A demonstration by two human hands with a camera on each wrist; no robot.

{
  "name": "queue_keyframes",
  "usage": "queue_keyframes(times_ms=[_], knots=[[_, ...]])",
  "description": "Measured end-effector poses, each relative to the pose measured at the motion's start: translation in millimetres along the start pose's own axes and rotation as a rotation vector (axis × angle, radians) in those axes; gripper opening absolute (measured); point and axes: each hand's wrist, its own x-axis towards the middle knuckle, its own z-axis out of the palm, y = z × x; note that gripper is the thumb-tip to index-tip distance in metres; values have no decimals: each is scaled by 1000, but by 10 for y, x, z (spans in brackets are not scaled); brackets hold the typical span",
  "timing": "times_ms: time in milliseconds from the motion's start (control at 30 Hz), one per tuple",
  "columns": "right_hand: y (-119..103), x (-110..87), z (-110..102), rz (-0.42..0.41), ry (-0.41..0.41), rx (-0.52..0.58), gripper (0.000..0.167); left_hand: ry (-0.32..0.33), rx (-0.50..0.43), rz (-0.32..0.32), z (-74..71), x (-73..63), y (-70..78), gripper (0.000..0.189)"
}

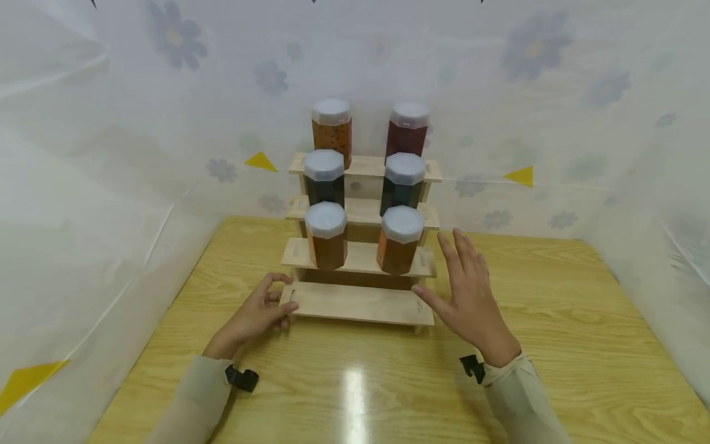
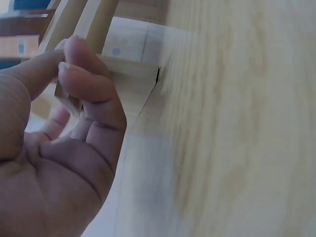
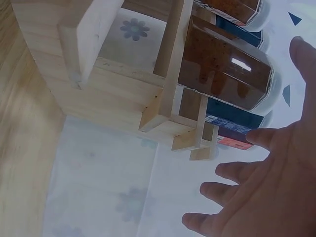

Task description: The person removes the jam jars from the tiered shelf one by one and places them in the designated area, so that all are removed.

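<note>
A pale wooden tiered rack (image 1: 360, 302) stands on the table, its lowest step bare. My left hand (image 1: 257, 317) grips the left end of that step, thumb on top; in the left wrist view its curled fingers (image 2: 94, 89) lie against the wooden end. To the right of the rack, my right hand (image 1: 471, 302) is held with fingers spread, nothing in it. White-lidded jars stand in pairs on the upper steps: amber jars (image 1: 327, 250) in front, dark jars (image 1: 402, 194) in the middle, an orange jar (image 1: 331, 139) and a dark red jar (image 1: 407, 139) at the top.
The wood-grain table (image 1: 554, 320) extends on both sides of the rack and in front of it. White flower-print sheeting (image 1: 471, 74) encloses the back and sides, with yellow triangles (image 1: 519, 176) on it.
</note>
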Motion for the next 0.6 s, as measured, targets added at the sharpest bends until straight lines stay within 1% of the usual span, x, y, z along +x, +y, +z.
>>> queue_keyframes(times_ms=[67, 167, 400, 467, 600], knots=[[-9, 10, 2, 0, -1, 7, 94, -22, -27, 14, -25, -20, -12, 47], [-20, 29, -10, -2, -1, 14, 94, -45, -35, 22, -51, -23, -28, 42], [-47, 57, -41, 9, -4, 34, 95, -68, -23, 1, -66, -7, -39, 43], [-53, 71, -44, 17, -7, 61, 96, -66, -11, -10, -61, -8, -30, 44], [-53, 118, -26, 39, -11, 172, 98, -48, 11, -25, -58, -18, -9, 45]])
